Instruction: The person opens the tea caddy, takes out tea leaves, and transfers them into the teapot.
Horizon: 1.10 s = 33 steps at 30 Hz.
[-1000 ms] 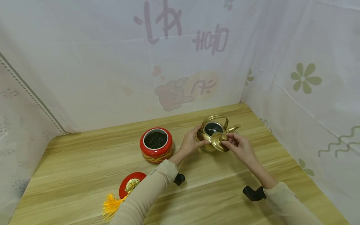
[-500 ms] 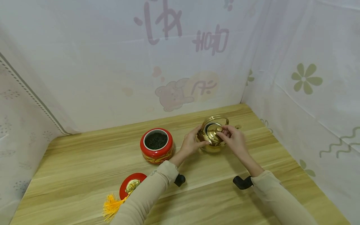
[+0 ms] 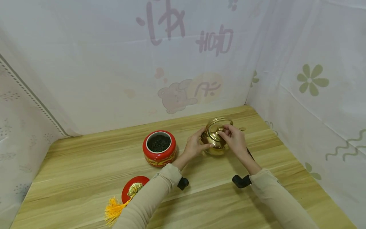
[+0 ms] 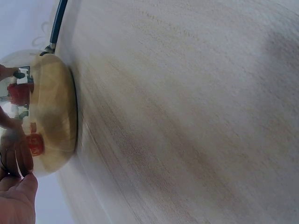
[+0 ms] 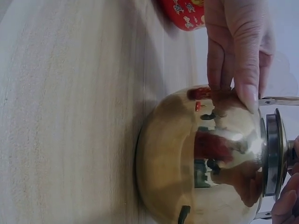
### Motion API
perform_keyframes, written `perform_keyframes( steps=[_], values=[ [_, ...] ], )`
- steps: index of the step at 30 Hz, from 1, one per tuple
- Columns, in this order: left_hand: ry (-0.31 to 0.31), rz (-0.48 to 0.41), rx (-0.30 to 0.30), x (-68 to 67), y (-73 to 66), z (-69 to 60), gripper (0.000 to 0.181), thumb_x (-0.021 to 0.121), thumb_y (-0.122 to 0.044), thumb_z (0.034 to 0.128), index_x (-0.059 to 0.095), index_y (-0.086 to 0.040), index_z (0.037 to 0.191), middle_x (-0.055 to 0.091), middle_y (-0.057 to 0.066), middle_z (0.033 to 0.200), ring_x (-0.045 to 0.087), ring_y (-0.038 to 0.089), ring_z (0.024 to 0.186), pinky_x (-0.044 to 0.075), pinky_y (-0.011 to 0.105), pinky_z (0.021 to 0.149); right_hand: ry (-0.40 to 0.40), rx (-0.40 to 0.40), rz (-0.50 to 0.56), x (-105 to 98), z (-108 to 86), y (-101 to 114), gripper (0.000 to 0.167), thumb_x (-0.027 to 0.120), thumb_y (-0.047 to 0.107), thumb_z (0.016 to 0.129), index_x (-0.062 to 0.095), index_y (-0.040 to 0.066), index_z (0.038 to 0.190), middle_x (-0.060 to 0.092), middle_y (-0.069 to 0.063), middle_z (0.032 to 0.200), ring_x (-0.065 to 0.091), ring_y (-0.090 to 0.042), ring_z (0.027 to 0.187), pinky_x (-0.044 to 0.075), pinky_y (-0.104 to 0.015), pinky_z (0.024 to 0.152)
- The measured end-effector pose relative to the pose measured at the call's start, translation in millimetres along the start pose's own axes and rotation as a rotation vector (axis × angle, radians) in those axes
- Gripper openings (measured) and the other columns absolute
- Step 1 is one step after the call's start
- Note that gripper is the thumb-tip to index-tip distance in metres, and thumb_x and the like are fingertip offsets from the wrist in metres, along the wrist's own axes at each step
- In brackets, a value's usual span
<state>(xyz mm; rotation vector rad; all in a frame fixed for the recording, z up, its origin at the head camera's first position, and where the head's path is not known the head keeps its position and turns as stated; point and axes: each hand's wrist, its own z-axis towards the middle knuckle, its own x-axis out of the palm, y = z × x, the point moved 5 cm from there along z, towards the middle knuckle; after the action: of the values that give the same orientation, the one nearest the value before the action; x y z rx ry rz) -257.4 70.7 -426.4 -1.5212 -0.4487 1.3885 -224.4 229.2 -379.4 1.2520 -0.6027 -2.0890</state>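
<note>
A shiny gold teapot (image 3: 215, 150) with an arched handle stands on the wooden table, its spout mostly behind my right hand. My left hand (image 3: 193, 147) holds the pot's left side, thumb in front and fingers round the far side. Between thumb and fingers, my right hand (image 3: 236, 139) pinches the knob of the gold lid (image 3: 213, 133). The lid is over the pot's mouth; in the right wrist view a collar shows below the lid's rim (image 5: 282, 156), and I cannot tell whether it is fully seated. To the left sits a red jar (image 3: 159, 155), uncovered, with dark leaf-like bits inside.
A red jar lid (image 3: 130, 187) with a gold centre and a yellow tassel (image 3: 114, 210) lies at the front left, partly under my left sleeve. Patterned white cloth (image 3: 108, 79) walls the table (image 3: 94, 171) at the back and sides.
My right hand has moved left and slightly away from me, bringing the teapot lid from beside the opening to over it. The left hand has stayed on the pot.
</note>
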Motion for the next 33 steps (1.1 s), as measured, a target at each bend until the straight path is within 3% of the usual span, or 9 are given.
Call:
perform_keyframes(
  steps=[26,33],
  values=[
    [-0.012,0.015,0.017,-0.4,-1.9,-0.8,0.076,0.078,-0.023,0.0774,0.041,-0.007,0.142,0.047,0.009,0.142,0.041,0.024,0.133,0.036,0.039,0.109,-0.003,0.003,-0.078,6.5,7.0,-3.4,0.023,0.073,0.010,0.082,0.068,-0.007,0.096,0.062,-0.011,0.068,0.052,-0.014,0.056,0.041,-0.019,0.049],
    [-0.002,0.026,-0.006,0.1,-0.1,-0.2,0.077,0.078,-0.025,0.0775,0.040,-0.006,0.142,0.045,0.009,0.143,0.040,0.023,0.133,0.035,0.038,0.109,-0.006,-0.007,-0.083,8.5,7.0,-6.1,0.024,0.072,0.010,0.082,0.068,-0.007,0.098,0.061,-0.010,0.065,0.048,-0.009,0.052,0.038,-0.018,0.045]
  ],
)
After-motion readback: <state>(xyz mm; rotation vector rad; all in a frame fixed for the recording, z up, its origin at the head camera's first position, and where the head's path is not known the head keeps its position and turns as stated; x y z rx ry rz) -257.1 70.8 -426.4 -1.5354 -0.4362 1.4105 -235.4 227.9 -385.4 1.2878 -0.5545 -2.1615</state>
